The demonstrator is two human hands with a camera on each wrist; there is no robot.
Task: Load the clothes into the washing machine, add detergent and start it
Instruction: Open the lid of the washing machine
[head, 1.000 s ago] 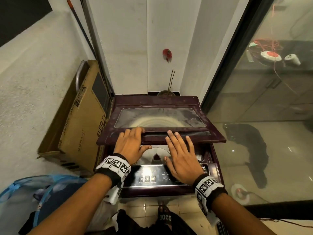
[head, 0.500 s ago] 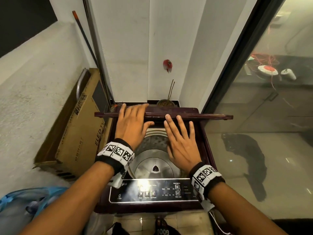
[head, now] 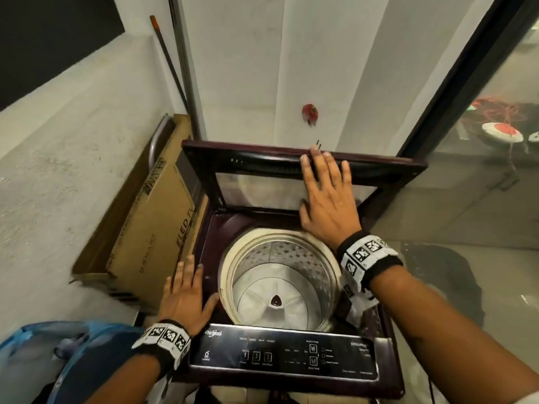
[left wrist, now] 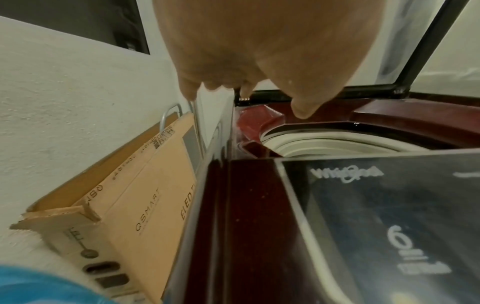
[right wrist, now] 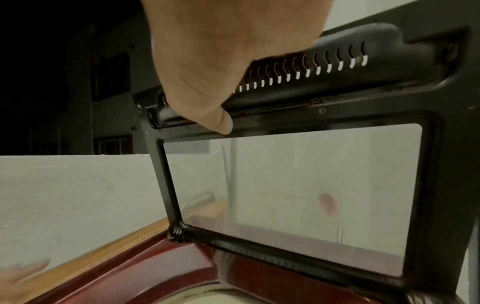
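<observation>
The maroon top-load washing machine [head: 388, 330] stands in front of me with its glass lid [head: 262, 185] raised nearly upright. The steel drum [head: 280, 284] is empty, a dark cap at its bottom. My right hand [head: 326, 196] lies flat with straight fingers against the inside of the lid [right wrist: 324, 195], fingertips at its top edge. My left hand [head: 186, 290] rests open and flat on the machine's left rim beside the drum [left wrist: 337, 144]. The black control panel [head: 291, 354] runs along the near edge. A blue bag [head: 43, 360] with dark cloth sits at lower left.
A flat cardboard TV box [head: 151, 228] leans between the left wall and the machine. Poles [head: 180, 68] stand in the back corner. A glass door [head: 481, 185] with a black frame closes off the right side. A red object [head: 309, 113] hangs on the back wall.
The lid has swung from almost flat to nearly upright. My right hand stayed on it, while my left hand came off the lid and dropped onto the machine's left rim.
</observation>
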